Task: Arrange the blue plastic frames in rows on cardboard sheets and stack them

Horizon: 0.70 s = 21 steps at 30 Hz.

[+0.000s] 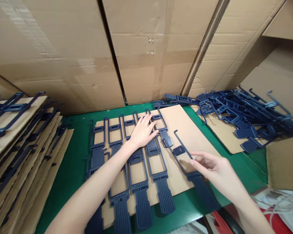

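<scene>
Several dark blue plastic frames, each with a ribbed paddle-like end and hooked arms, lie in two rows on a flat cardboard sheet [183, 123]. My left hand [143, 130] rests with spread fingers on the upper row, near its right end. In my right hand [207, 165] another dark blue plastic frame [180, 162] is pinched by one long side arm. Its hooked tip points away from me, and its paddle end [202, 190] hangs toward the sheet's near right edge. Beside it, a plastic frame [157, 162] of the lower row lies flat.
At the right, a tangled heap of the same blue frames [234, 110] sits on cardboard. On the left stands a stack of cardboard sheets [41, 156] layered with frames. Large cardboard boxes [146, 48] wall the back of the green table [75, 122]. Cables [283, 201] lie at lower right.
</scene>
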### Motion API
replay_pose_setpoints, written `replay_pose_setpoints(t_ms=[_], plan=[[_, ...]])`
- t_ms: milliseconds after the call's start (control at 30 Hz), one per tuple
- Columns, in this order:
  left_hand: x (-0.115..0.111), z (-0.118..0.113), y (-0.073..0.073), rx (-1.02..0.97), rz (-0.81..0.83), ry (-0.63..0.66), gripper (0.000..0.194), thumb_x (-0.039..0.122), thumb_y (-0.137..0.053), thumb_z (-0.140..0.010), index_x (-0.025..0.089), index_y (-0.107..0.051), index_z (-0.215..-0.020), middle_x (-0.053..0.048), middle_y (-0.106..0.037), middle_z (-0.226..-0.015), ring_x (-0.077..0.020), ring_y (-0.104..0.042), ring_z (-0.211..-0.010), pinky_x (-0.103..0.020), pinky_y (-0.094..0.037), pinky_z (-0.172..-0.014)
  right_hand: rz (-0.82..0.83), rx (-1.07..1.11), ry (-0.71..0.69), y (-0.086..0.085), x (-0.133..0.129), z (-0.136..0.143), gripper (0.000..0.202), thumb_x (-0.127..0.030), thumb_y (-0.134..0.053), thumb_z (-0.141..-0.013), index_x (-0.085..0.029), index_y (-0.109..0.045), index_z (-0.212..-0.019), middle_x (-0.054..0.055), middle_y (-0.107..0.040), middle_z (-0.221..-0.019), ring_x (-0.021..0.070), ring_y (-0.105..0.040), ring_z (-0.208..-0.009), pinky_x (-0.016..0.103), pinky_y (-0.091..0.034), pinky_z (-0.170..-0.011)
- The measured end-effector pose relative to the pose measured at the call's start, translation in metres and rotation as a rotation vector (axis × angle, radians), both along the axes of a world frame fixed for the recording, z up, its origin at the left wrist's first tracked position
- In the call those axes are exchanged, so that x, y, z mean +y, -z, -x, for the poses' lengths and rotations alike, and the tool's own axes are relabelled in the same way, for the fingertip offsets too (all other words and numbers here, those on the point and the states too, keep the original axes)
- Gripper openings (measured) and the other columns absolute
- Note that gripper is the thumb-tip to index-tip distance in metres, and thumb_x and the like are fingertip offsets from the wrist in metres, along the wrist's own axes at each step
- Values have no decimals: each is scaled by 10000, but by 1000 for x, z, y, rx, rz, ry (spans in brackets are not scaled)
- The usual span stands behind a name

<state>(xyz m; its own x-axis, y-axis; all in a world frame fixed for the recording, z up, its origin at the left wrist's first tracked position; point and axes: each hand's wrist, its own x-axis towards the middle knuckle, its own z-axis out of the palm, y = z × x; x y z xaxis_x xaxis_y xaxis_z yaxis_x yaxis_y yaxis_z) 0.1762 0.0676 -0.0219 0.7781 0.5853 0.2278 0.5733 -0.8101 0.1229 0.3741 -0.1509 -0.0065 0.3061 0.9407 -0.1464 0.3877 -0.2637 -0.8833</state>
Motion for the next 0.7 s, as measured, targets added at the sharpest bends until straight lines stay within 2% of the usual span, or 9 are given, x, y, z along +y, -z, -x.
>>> replay_pose_setpoints(t_ms=[167, 267, 400, 467, 567, 700], plan=[[0, 0, 0, 1, 1, 1, 431, 429, -415, -950, 159, -522, -1268, -161, -317, -1497, -297, -237, -1409, -488, -187, -1150, -103, -171, 114, -12, -7, -15, 399, -481, -657, -777, -172, -655, -1029, 48, -628, -805, 164, -583, -683, 268, -480, -608], [-1, -1, 0, 0, 3, 1, 420, 425, -424, -948, 163, -526, -1260, -153, -321, -1497, -289, -238, -1410, -487, -186, -1152, -110, -295, 38, -9, -3, -11, 368, -472, -602, -826, -186, -644, -1053, 15, -580, -720, 142, -536, -617, 264, -460, -593], [0, -1, -1, 12, 4, -2, 429, 421, -418, -951, 150, -528, -1265, -171, -311, -1499, -289, -234, -1412, -482, -173, -1156, -88, -412, -107, 0, 6, 6, 338, -419, -541, -875, -213, -604, -1134, -39, -492, -626, 114, -444, -513, 252, -411, -543], [0, -1, 0, 19, 2, -3, 437, 424, -416, -952, 148, -524, -1273, -178, -309, -1498, -293, -230, -1413, -481, -173, -1155, -82, -464, -162, 4, 10, 16, 284, -373, -532, -882, -221, -612, -1108, -52, -465, -599, 113, -429, -498, 252, -394, -536], [0, 0, 0, 13, 3, 2, 435, 424, -414, -953, 156, -516, -1281, -174, -310, -1498, -287, -230, -1414, -486, -172, -1154, -78, -517, -194, 6, 14, 28, 207, -314, -544, -873, -228, -630, -1040, -55, -471, -592, 116, -451, -505, 252, -379, -533], [-1, -1, 0, 5, 7, 0, 428, 423, -415, -952, 158, -522, -1270, -169, -302, -1504, -289, -229, -1414, -486, -173, -1154, -73, -549, -187, 4, 16, 43, 213, -272, -557, -861, -240, -627, -1060, -50, -519, -629, 126, -486, -521, 262, -375, -529]])
